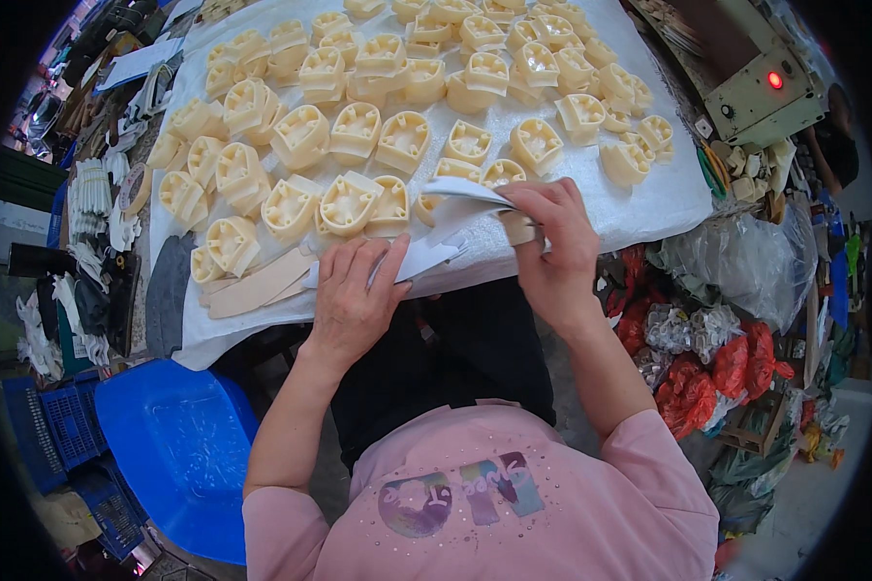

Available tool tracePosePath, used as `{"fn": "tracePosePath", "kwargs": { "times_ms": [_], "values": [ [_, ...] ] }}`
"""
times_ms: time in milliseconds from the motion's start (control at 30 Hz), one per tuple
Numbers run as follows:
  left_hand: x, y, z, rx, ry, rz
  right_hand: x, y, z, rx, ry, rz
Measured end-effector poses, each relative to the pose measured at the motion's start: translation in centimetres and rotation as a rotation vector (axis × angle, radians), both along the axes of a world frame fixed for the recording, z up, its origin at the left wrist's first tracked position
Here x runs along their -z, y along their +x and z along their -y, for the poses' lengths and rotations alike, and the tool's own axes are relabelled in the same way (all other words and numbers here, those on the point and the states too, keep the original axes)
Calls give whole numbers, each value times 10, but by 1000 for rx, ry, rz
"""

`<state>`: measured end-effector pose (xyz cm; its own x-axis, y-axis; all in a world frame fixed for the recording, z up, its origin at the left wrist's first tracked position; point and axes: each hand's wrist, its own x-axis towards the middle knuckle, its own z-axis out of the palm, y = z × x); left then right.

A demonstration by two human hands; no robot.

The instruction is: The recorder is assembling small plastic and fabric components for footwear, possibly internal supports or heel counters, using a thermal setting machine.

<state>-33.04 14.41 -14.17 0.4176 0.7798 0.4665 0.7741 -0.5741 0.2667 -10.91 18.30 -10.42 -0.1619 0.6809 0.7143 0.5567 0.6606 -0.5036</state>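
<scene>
At the near edge of the table (667,198), the right hand (550,242) gripped the upper strip (467,190) between thumb and fingers, with a tan piece (519,229) also caught in the grip. The upper strip was raised over the table and extended leftward from the fingertips, its long axis roughly parallel to the near edge. The lower strip (428,256), white, lay on the table along that edge, its right end angled slightly toward the far side. The left hand (357,295) rested across the lower strip with fingers extended; whether the thumb pinched it could not be determined. The left hand was therefore nearer the lower strip and the right hand nearer the upper one. Brown strips (262,289) lay at the table's near left corner, beside the left hand. Cream parts (354,201) stood on the table beyond both hands.
</scene>
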Motion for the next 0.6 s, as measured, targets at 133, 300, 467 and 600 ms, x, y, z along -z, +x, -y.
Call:
{"fn": "tracePosePath", "kwargs": {
  "times_ms": [133, 300, 467, 600],
  "values": [
    [0, -6, -2, 36, 14, 43, -6, -15, -11, -42, 65, 55],
    [3, -6, -5, 22, 109, 60, -12, -32, -12, -7, 118, 128],
    [1, 1, -2, -227, 169, 402, -8, -42, -16, -29, 192, 126],
    [3, 8, -4, -173, 137, 392, 2, -34, -20, 9, 137, 79]
  ]
}}
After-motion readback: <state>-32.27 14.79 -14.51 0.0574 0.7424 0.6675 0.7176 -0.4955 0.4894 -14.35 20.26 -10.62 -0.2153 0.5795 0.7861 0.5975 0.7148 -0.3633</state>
